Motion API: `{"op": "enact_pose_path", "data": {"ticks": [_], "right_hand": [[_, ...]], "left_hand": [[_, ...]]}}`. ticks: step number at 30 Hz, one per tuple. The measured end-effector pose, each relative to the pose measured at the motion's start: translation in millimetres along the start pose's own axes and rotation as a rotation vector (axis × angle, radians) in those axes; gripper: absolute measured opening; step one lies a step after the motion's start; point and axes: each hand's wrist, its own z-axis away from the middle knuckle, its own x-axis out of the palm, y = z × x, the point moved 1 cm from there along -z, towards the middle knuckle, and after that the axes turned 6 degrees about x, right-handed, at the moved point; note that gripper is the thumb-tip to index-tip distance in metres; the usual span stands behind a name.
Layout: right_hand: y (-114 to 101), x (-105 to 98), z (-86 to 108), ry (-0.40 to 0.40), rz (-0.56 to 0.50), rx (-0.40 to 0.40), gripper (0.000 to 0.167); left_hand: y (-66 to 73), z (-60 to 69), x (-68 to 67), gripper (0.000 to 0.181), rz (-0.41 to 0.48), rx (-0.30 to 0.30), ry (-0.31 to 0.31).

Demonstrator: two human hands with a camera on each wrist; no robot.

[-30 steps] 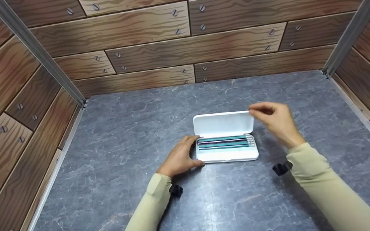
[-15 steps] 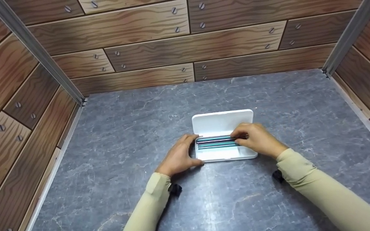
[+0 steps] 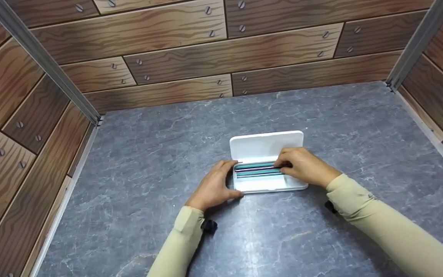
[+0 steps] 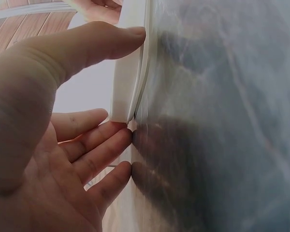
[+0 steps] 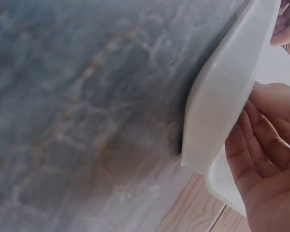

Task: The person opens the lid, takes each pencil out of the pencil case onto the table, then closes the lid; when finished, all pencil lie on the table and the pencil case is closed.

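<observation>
A white pencil case (image 3: 260, 186) lies on the grey marbled table with its lid (image 3: 254, 148) raised at the back. Teal and dark pencils (image 3: 254, 171) lie lengthwise in its rear half. My left hand (image 3: 214, 187) grips the case's left end, thumb at the front corner and fingers by the back one. In the left wrist view its thumb rests on the case wall (image 4: 128, 77). Inside the right end, my right hand (image 3: 308, 165) pinches at the pencils with thumb and fingertips. The case wall (image 5: 222, 92) hides those fingertips in the right wrist view.
Wood-patterned panels (image 3: 175, 57) with printed screws wall in the table at the back and both sides. Metal posts (image 3: 64, 73) stand at the back corners. Table surface (image 3: 160, 146) surrounds the case. A black wrist camera (image 3: 209, 227) sits on the left cuff.
My right hand has left the lid's upper right corner and come down to the pencils' right ends, then shifted slightly left. The lid stays raised. My left hand keeps its place.
</observation>
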Motion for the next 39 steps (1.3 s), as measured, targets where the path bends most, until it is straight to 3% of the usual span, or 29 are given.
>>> {"op": "enact_pose_path", "data": {"ticks": [8,27,33,39], "right_hand": [[-1.2,-1.8,0.8,-0.034,0.054,-0.067,0.019],[0.4,-2.4,5.4,0.019,0.032,-0.044,0.015],[-2.7,-10.5,16.4,0.119,0.000,-0.033,0.015],[-1.1,-19.4,32.7,0.321,-0.093,0.056,0.019]], "left_hand": [[0.0,-0.9,0.0,0.098,0.005,-0.003,-0.005],[-1.8,-0.8,0.9,0.098,0.007,-0.003,-0.006],[-1.9,-0.6,0.7,0.098,-0.002,0.014,0.007],[-1.5,-0.5,0.7,0.097,0.002,0.014,0.006]]}}
